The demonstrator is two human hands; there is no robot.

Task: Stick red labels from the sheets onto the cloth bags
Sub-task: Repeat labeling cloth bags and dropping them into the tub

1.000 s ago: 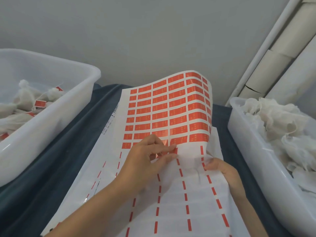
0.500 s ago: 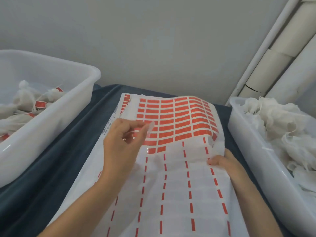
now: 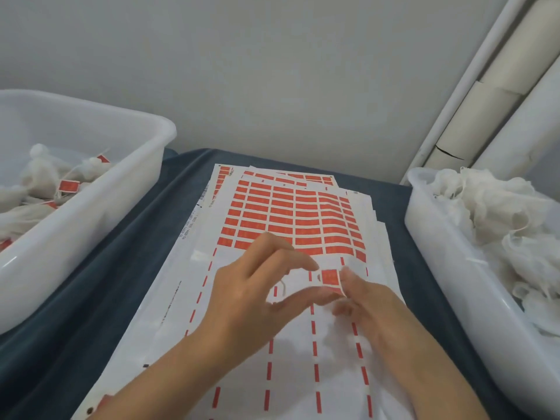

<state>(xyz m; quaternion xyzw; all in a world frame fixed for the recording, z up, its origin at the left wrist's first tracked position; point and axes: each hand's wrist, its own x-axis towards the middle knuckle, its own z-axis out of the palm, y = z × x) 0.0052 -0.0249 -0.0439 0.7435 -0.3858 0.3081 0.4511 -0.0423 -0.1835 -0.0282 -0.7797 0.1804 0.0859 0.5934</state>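
My left hand [image 3: 257,295] and right hand [image 3: 368,301] together pinch one red label [image 3: 330,278] just above the label sheet [image 3: 291,219], holding its sticky side clear so I can wrap it on a cloth bag's string, likely from the bin of bags [image 3: 497,213] to my right.
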